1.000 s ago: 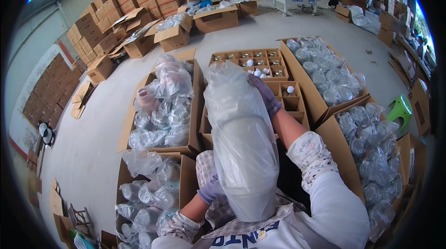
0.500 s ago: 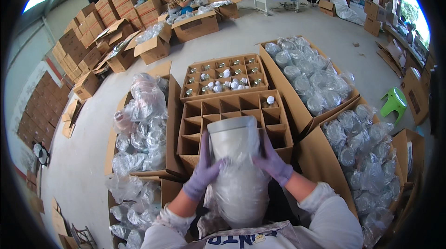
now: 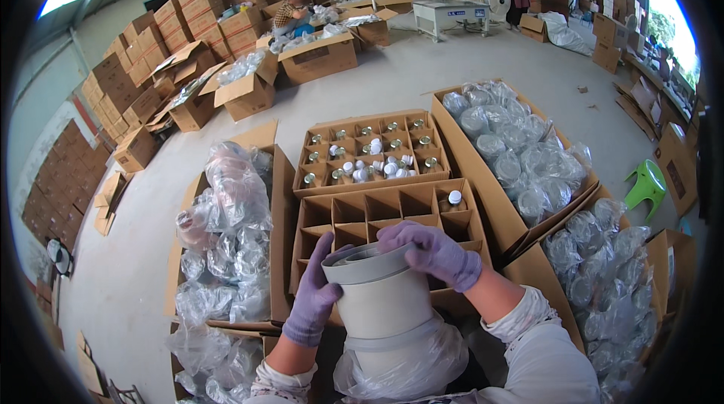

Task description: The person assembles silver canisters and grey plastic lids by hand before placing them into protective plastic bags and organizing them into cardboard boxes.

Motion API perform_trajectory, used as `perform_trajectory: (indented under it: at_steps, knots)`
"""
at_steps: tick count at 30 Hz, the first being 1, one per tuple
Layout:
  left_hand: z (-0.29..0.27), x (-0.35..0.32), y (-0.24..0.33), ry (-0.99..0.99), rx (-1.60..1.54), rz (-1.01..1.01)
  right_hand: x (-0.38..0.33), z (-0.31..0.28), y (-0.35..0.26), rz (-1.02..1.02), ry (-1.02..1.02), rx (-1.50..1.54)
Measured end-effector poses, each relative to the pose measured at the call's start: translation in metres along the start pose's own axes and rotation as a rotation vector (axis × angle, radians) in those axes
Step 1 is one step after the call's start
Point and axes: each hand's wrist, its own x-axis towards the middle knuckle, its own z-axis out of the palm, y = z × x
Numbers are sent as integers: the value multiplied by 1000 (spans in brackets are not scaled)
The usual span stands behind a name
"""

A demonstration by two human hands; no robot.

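A tall stack of pale grey, round, tub-like pieces (image 3: 385, 302) stands upright in front of my body, its open rim facing up. Clear plastic wrap (image 3: 407, 362) is bunched around its lower part. My left hand (image 3: 313, 298), in a purple knit glove, is closed against the left side of the stack, thumb on the near wall. My right hand (image 3: 437, 255), gloved alike, grips the top rim from the right, fingers bent over it. Just beyond is a divided cardboard box (image 3: 483, 253), with a white-capped bottle (image 3: 454, 200) in a far right cell.
Another divided box (image 3: 302, 191) with several glass bottles and loose white caps sits farther off. Boxes of plastic-wrapped pieces flank me on the left (image 3: 283, 253) and right (image 3: 554, 234). A green stool (image 3: 646, 184) stands at right. A seated person (image 3: 290, 16) is in the background.
The plastic wrap has come down from the top of the stack to its lower part, baring the grey walls. My right hand has moved from the side up onto the rim.
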Motion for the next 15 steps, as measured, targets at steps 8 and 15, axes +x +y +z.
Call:
perform_trajectory:
  at_steps: [8,15]
  knots:
    - [14,12,5,128,-192,-12,2,3,-43,50,198,-182]
    - [38,-4,21,12,833,295,-34,-3,15,-56,146,858]
